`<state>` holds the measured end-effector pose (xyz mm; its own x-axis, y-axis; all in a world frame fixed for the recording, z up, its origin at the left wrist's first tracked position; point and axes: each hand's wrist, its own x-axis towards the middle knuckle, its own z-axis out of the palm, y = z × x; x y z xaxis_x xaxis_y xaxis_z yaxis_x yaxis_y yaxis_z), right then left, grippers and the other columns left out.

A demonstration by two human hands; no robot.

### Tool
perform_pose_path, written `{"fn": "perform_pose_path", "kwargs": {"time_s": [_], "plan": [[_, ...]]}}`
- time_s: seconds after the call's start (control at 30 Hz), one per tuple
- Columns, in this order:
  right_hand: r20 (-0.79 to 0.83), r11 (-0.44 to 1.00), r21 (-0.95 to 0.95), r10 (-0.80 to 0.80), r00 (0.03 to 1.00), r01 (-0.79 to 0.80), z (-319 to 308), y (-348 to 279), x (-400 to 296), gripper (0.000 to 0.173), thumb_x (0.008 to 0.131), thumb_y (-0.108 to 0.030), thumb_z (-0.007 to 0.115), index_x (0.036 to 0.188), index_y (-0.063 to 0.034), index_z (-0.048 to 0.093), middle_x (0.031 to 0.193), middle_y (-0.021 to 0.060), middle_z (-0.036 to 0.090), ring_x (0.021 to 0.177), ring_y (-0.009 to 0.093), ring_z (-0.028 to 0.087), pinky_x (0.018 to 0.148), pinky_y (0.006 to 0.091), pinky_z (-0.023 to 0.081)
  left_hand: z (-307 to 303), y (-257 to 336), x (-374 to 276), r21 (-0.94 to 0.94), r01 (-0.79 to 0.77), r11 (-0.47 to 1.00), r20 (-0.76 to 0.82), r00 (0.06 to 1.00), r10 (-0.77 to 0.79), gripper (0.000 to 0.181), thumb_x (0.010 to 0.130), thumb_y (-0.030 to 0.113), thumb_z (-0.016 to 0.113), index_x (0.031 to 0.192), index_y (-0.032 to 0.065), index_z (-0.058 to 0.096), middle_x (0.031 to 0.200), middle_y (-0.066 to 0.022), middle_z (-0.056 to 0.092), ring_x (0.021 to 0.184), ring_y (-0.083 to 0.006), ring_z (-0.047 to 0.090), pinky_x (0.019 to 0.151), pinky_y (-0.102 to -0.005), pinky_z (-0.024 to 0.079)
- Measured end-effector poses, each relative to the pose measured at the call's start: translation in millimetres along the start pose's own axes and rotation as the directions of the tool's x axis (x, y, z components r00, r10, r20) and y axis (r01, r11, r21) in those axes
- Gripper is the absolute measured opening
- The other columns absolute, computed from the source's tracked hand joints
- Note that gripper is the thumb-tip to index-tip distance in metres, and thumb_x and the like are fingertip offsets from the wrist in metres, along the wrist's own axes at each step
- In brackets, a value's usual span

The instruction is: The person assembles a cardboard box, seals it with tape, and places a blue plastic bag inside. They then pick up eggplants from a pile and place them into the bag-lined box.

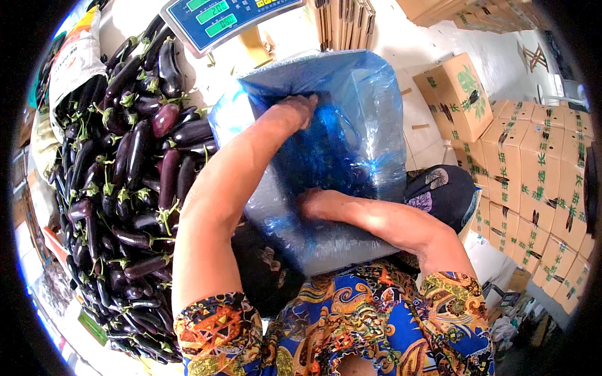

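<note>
A blue translucent plastic bag stands open in front of me, its mouth spread into a boxy shape. Both my hands reach inside it. My left hand is by the far inner wall, its fingers bent; whether they grip the plastic is unclear. Lower down, near the side closest to my body, is my right hand, with its fingers mostly hidden in shadow. The bag's bottom is dark, and I cannot make out any contents. To the left, beside my left arm, lies a large heap of dark purple eggplants.
A digital scale display stands beyond the bag. Flattened cardboard is stacked behind it. At right, printed cartons form a stack, with one tilted carton beside it. A white sack holding eggplants lies at upper left.
</note>
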<state>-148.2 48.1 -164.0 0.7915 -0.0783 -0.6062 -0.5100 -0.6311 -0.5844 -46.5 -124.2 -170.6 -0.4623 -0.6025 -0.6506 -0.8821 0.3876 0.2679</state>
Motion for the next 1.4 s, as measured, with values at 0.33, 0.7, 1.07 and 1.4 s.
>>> {"fn": "perform_pose_path", "kwargs": {"time_s": [0.33, 0.7, 1.07, 1.4], "plan": [[0.141, 0.952, 0.157, 0.242, 0.960, -0.263, 8, 10, 6, 0.031, 0.079, -0.013, 0.062, 0.109, -0.0062, 0.069, 0.116, 0.0196, 0.066, 0.108, 0.037, 0.062, 0.092, 0.0492, 0.049, -3, 6, 0, 0.055, -0.097, 0.994, -0.006, 0.995, 0.098, 0.031, 0.081, 0.008, 0.063, 0.111, 0.0083, 0.071, 0.122, -0.0137, 0.066, 0.113, -0.0303, 0.063, 0.092, -0.0422, 0.052], [0.141, 0.894, -0.080, 0.449, 0.883, -0.441, 3, 68, 40, 0.027, 0.081, -0.023, 0.065, 0.104, -0.0120, 0.073, 0.114, 0.0117, 0.069, 0.103, 0.030, 0.066, 0.080, 0.0434, 0.054, -6, -4, -5, 0.074, -0.126, 0.989, 0.009, 0.992, 0.126, 0.043, 0.083, 0.005, 0.058, 0.127, 0.0052, 0.058, 0.124, -0.0194, 0.062, 0.117, -0.0355, 0.059, 0.096, -0.0444, 0.051], [0.220, 0.932, 0.015, 0.350, 0.911, -0.361, -23, 8, 29, 0.037, 0.085, -0.029, 0.062, 0.116, -0.0124, 0.069, 0.126, 0.0133, 0.064, 0.116, 0.032, 0.061, 0.095, 0.0430, 0.049, -6, -1, 5, 0.117, -0.167, 0.979, 0.117, 0.981, 0.153, 0.043, 0.079, 0.008, 0.060, 0.122, 0.0096, 0.063, 0.128, -0.0163, 0.061, 0.118, -0.0332, 0.059, 0.096, -0.0432, 0.050], [-0.382, 0.646, 0.759, 0.542, 0.748, -0.080, 4, 99, 87, 0.053, 0.091, -0.010, 0.059, 0.141, -0.0079, 0.042, 0.145, 0.0139, 0.046, 0.137, 0.026, 0.038, 0.111, 0.0362, 0.034, -56, 41, -25, 0.006, -0.329, 0.944, -0.032, 0.944, 0.329, 0.041, 0.091, 0.035, 0.060, 0.120, 0.0068, 0.063, 0.124, -0.0166, 0.062, 0.116, -0.0349, 0.057, 0.098, -0.0440, 0.047]]}}
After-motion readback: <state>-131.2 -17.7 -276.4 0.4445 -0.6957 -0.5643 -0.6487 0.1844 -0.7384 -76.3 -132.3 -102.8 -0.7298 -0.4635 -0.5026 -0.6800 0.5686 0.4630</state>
